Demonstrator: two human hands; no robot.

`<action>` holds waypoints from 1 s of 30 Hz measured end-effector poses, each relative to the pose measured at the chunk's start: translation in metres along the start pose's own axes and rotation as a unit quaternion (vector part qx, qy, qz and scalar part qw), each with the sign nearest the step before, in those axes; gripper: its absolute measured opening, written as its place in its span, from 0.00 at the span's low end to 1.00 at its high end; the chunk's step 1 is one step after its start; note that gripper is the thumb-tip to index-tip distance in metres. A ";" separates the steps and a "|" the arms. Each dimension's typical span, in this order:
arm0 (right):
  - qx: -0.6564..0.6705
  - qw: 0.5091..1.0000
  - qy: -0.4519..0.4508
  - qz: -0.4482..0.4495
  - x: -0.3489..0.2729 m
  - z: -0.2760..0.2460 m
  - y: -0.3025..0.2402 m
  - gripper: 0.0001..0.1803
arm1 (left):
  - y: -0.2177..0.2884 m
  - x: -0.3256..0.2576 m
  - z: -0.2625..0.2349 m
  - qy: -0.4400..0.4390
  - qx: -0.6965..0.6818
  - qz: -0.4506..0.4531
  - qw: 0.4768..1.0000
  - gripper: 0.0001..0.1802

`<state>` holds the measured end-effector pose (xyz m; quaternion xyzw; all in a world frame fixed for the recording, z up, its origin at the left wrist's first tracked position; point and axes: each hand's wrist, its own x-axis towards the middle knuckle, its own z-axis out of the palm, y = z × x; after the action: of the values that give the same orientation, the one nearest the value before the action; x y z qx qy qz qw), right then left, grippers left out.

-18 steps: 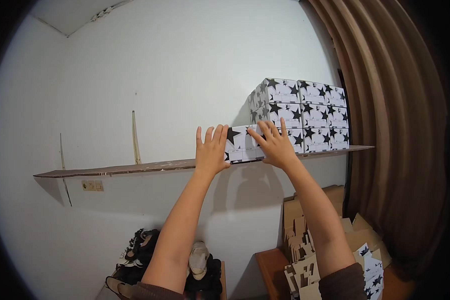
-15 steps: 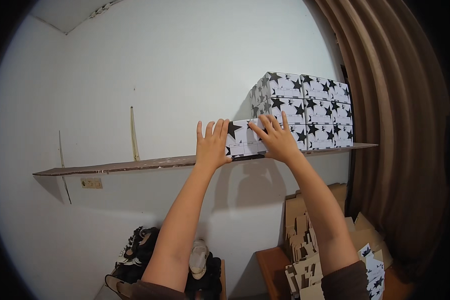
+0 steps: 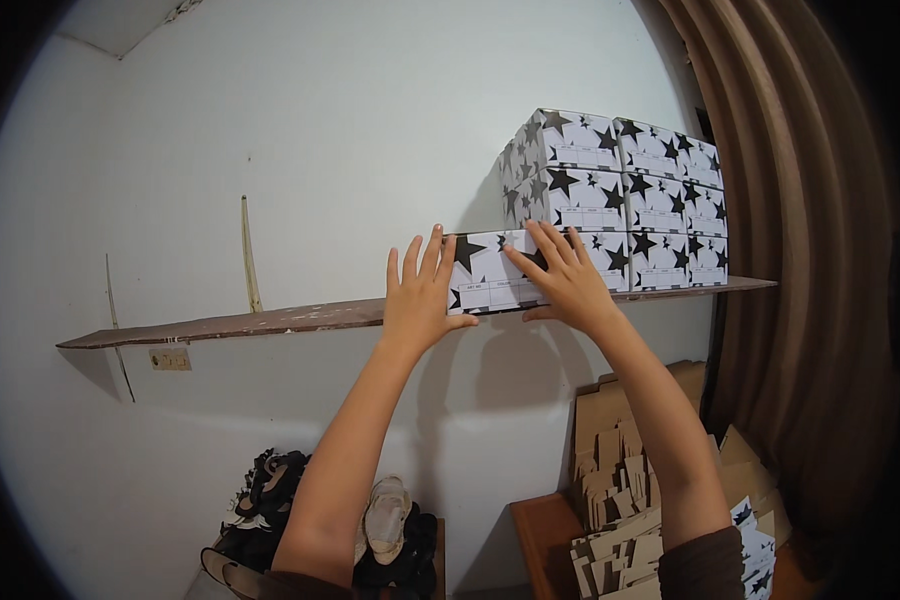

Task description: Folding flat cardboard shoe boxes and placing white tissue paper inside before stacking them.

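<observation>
A plain, pale wall (image 3: 350,110) meets a white ceiling (image 3: 120,22) at upper left. A long, narrow brown shelf (image 3: 220,324) runs along the wall, with a pale upright strip (image 3: 250,260) above it and a row of sockets (image 3: 170,359) beneath. A pleated brown curtain (image 3: 810,260) hangs at right, near a reddish-brown wooden tabletop (image 3: 542,530). Soft shadows fall below the shelf.

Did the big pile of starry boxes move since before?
No. The pile of starry boxes still stands near the right end of the shelf. Both look shifted in the picture together because the camera moved.
</observation>
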<state>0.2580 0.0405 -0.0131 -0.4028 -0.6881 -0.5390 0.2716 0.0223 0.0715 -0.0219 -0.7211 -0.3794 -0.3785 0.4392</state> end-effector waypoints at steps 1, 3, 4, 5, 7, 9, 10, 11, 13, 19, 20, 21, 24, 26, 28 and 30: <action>0.002 1.000 0.001 -0.001 -0.008 0.006 -0.005 0.59 | 0.004 -0.008 0.006 0.032 -0.012 -0.012 0.999 0.61; 0.012 0.995 0.070 0.076 -0.031 0.017 -0.022 0.51 | 0.015 -0.026 0.014 0.062 -0.022 -0.023 0.998 0.56; 0.010 0.992 0.085 0.096 -0.043 0.029 -0.030 0.44 | 0.023 -0.036 0.019 0.071 -0.009 -0.019 0.997 0.51; 0.011 0.992 0.085 0.097 -0.054 0.038 -0.040 0.44 | 0.029 -0.045 0.023 0.079 0.005 -0.015 0.997 0.47; 0.016 0.990 0.057 0.127 -0.066 0.048 -0.057 0.43 | 0.038 -0.058 0.032 0.087 0.005 -0.008 0.996 0.45; 0.005 0.988 0.072 0.135 -0.068 0.057 -0.062 0.42 | 0.043 -0.060 0.040 0.085 -0.002 -0.022 0.996 0.44; -0.009 0.986 0.085 0.142 -0.067 0.060 -0.062 0.41 | 0.044 -0.057 0.042 0.087 -0.001 -0.021 0.996 0.44; -0.009 0.986 0.087 0.142 -0.065 0.061 -0.061 0.41 | 0.044 -0.053 0.044 0.086 -0.010 -0.022 0.996 0.42; 0.012 0.984 0.076 0.162 -0.062 0.064 -0.061 0.38 | 0.042 -0.048 0.048 0.083 -0.019 -0.024 0.996 0.40; 0.054 0.980 0.104 0.160 -0.054 0.064 -0.055 0.32 | 0.033 -0.032 0.047 0.057 -0.051 0.001 0.997 0.36; 0.055 0.980 0.104 0.159 -0.051 0.064 -0.054 0.32 | 0.032 -0.029 0.047 0.075 -0.055 -0.011 0.996 0.36; 0.064 0.976 0.118 0.174 -0.047 0.062 -0.053 0.31 | 0.032 -0.027 0.046 0.094 -0.060 -0.023 0.993 0.36; 0.058 0.968 0.141 0.199 -0.041 0.062 -0.047 0.30 | 0.033 -0.020 0.048 0.102 -0.053 -0.066 0.991 0.36; 0.047 0.961 0.156 0.223 -0.036 0.061 -0.044 0.29 | 0.033 -0.017 0.049 0.090 -0.062 -0.065 0.992 0.37; 0.048 0.957 0.163 0.234 -0.034 0.062 -0.040 0.29 | 0.032 -0.014 0.050 0.076 -0.074 -0.062 0.992 0.38; 0.048 0.953 0.169 0.246 -0.034 0.063 -0.036 0.29 | 0.031 -0.011 0.051 0.074 -0.082 -0.061 0.992 0.38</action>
<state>0.2490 0.0890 -0.0763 -0.4490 -0.5363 -0.4824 0.5273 0.0559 0.1062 -0.0596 -0.7000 -0.3569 -0.4868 0.3816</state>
